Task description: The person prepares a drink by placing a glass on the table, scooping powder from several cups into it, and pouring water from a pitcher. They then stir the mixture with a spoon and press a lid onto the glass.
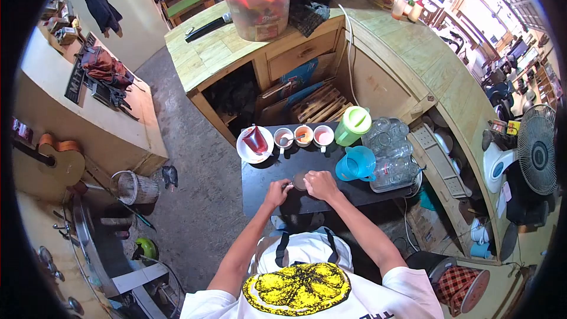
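My left hand is closed at the near edge of the dark table, its fingertips pinched at the left side of a small round brownish thing. My right hand is curled shut against the right side of the same thing, whose kind I cannot make out. Beyond the hands stand three white cups in a row, one with a spoon in it. To their left, a red packet lies in a white bowl. A blue pitcher is right of my right hand.
A green lidded pitcher and several clear glasses on a tray occupy the table's right side. Behind, a wooden counter carries a pink-lidded tub. A fan stands at far right; a wastebasket sits on the floor left.
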A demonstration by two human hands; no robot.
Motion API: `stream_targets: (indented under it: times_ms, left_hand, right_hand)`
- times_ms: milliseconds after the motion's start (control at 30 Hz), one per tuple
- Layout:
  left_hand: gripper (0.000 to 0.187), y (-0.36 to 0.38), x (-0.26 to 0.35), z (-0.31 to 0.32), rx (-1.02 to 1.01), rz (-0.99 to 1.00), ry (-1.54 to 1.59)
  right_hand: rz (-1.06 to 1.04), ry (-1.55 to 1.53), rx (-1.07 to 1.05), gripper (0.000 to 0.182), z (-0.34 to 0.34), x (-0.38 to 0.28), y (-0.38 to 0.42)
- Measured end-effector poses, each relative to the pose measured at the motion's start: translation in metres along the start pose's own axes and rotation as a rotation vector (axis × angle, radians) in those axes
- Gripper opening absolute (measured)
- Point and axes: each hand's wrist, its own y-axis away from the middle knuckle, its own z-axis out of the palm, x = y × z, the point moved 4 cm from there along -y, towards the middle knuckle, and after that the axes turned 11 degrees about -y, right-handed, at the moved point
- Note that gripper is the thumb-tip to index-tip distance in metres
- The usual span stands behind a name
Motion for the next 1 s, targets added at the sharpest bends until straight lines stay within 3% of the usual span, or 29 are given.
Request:
stream_targets:
  times_ms: [400, 500, 733, 1000]
  left_hand:
    - [0.019, 0.0, 0.013, -0.011, -0.097, 0.002, -0.091]
    - [0.018, -0.001, 0.011, -0.009, -0.1, 0.011, -0.105]
    - [0.019, -0.001, 0.008, -0.008, -0.06, 0.019, -0.099]
    - [0.022, 0.001, 0.0, -0.002, -0.043, 0.013, -0.066]
  right_hand:
    - [0.094, 0.004, 0.142, 0.022, -0.003, 0.002, -0.004]
    - [0.127, 0.053, 0.092, 0.021, -0.002, 0.001, 0.005]
    - [0.012, -0.044, 0.007, 0.023, 0.01, -0.004, 0.005]
    - [-0.05, 0.02, 0.078, 0.023, 0.0, 0.001, -0.009]
